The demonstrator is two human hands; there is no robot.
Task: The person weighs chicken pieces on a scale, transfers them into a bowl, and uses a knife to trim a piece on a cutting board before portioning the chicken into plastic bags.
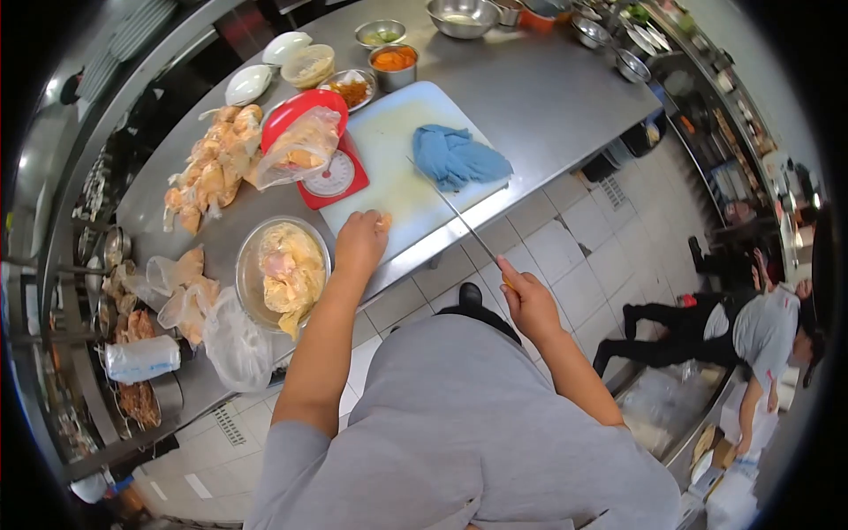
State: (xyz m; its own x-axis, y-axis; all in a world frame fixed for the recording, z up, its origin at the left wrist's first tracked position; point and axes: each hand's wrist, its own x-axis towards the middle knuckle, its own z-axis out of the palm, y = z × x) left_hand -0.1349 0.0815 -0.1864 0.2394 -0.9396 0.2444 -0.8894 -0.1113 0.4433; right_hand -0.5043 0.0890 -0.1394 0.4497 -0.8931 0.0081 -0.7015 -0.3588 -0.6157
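The knife (459, 216) lies with its long axis across the cutting board (397, 132), tip toward the blue cloth (459, 157). The right hand (527, 300) grips its handle; the left hand (360, 243) presses a small piece at the board's near edge.

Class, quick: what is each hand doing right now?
Left hand: closed on a small piece of food at the cutting board edge.
Right hand: closed around a knife handle.
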